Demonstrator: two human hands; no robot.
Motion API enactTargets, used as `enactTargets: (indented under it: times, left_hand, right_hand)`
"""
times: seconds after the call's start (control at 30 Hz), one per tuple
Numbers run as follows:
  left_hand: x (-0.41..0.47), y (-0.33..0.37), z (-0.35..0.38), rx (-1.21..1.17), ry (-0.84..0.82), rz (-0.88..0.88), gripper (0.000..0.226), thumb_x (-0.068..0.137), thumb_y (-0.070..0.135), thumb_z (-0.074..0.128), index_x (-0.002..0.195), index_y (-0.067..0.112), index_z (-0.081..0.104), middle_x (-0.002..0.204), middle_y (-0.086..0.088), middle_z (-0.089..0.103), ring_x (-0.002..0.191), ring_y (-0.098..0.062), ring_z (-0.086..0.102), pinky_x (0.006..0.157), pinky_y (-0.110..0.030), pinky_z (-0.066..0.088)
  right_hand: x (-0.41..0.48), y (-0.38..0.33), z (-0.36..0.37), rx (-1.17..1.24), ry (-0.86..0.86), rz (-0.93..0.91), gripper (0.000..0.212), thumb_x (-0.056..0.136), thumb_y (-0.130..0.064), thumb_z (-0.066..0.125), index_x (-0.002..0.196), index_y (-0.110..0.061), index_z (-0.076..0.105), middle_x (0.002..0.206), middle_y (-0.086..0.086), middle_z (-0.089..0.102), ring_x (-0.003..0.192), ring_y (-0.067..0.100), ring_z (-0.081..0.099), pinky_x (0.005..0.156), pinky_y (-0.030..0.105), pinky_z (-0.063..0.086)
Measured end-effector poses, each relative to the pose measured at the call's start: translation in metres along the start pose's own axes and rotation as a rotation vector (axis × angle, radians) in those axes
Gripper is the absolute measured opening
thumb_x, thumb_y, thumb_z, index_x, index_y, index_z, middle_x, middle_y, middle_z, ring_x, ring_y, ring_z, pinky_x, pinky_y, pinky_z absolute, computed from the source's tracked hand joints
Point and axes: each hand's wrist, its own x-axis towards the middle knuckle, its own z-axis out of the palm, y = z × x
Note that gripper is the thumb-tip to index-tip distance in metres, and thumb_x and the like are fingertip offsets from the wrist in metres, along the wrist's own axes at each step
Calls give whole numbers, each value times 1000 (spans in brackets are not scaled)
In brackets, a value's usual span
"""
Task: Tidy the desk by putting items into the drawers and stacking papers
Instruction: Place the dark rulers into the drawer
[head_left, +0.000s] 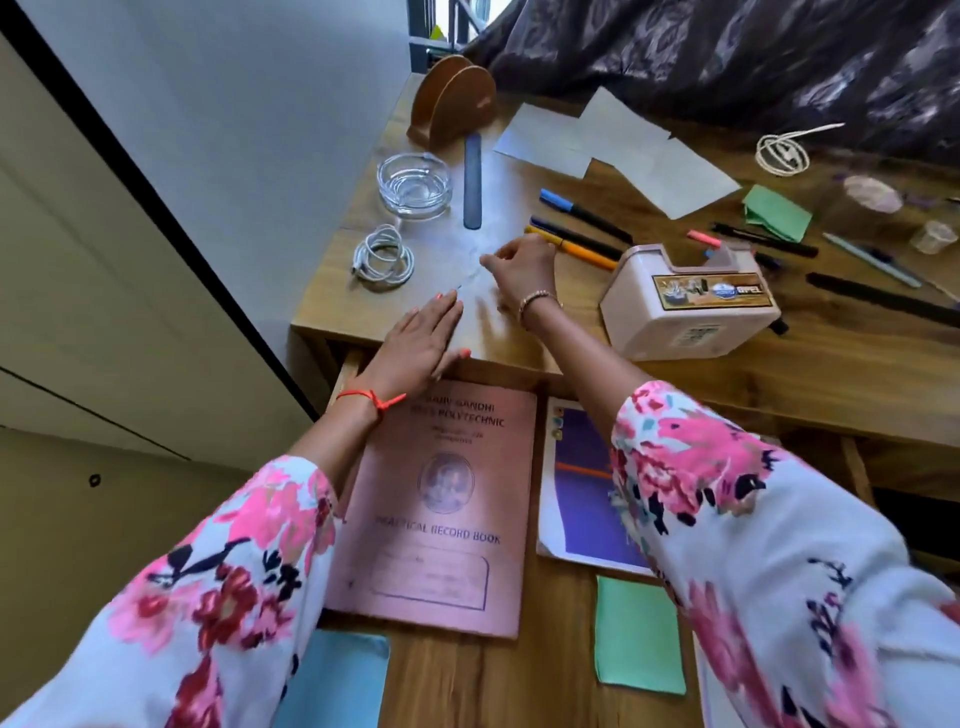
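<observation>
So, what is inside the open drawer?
A pink record book, a purple sheet and a green paper. The right sleeve covers part of the sheet; under the book is hidden.

Study corner of a home. Wooden desk (727, 395) across the centre and right of the frame, pushed against a plain pale wall (234, 104) at upper left. Dark patterned fabric (727, 52) draped along the top right edge; curtain or bedspread not distinguishable. Pale cabinet panels (78, 260) with a black edge strip at far left. On the desk top: felt pens (576, 239), loose white sheets (623, 145), tape dispenser (685, 306), coiled white cable (384, 257), glass dish (413, 184), wooden letter holder (452, 98). In the open drawer (467, 675) at lower centre: pink school notebook (431, 509) titled "Practical Record Book".
</observation>
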Motion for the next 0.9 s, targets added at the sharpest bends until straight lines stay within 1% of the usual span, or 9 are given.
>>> enactTargets:
  times: [0.13,0.2,0.27,0.47,0.63,0.7,0.77,0.83,0.9]
  left_hand:
    - [1,-3,6,6,27,-1,64,96,45,28,148,11,10,157,-2,-1,144,-14,0,114,-29,2]
    - [1,-3,8,27,52,4,77,85,58,10,148,12,11,157,-1,1,144,-14,2,113,-27,2]
    - [2,-5,11,37,65,10,88,74,59,-3,147,13,12,157,-1,3,144,-14,4,113,-26,2]
    - [2,-7,14,54,87,16,86,75,58,-3,148,13,12,157,-1,4,144,-14,4,113,-25,1]
    - [2,-7,14,64,68,13,82,80,59,1,148,14,10,157,0,2,144,-13,2,113,-25,0]
    - [1,-7,13,69,64,11,80,82,59,2,148,14,9,157,1,1,144,-12,1,113,-25,0]
    - [1,-6,12,64,39,-1,68,93,54,18,148,14,7,157,1,-2,144,-12,-1,113,-26,0]
    - [1,-4,8,53,7,-17,63,97,43,28,148,14,6,157,0,-4,144,-12,-3,114,-27,-1]
    - [2,-2,4,59,-39,-27,63,98,41,28,148,13,3,157,-1,-7,144,-13,-5,114,-29,-1]
  right_hand:
    - [31,-1,21,-14,-46,85,39,78,-31,70,102,-2,64,110,15,64,105,27,58,81,29,45]
    - [41,-6,28,-57,5,147,46,76,-42,68,106,-8,63,115,11,62,107,29,58,81,30,45]
    - [50,-13,33,-67,54,199,48,76,-46,67,107,-10,61,117,10,61,110,29,57,82,31,45]
    - [64,-30,41,-144,75,262,32,84,-19,59,114,-11,53,124,8,56,113,28,56,85,32,46]
    - [62,-35,35,-50,58,302,27,84,-13,57,110,-11,55,121,7,59,109,26,58,84,29,45]
    - [58,-31,35,100,79,344,24,81,-12,55,105,-8,57,114,9,63,99,27,63,79,30,49]
    - [50,-25,33,324,128,428,17,77,-7,53,91,-2,61,97,14,69,69,28,67,58,31,55]
    - [34,-19,27,519,163,510,12,77,2,51,82,4,62,81,15,70,41,21,60,38,24,47]
    - [9,-14,16,660,180,577,7,79,7,54,78,4,60,73,11,69,36,14,59,35,20,45]
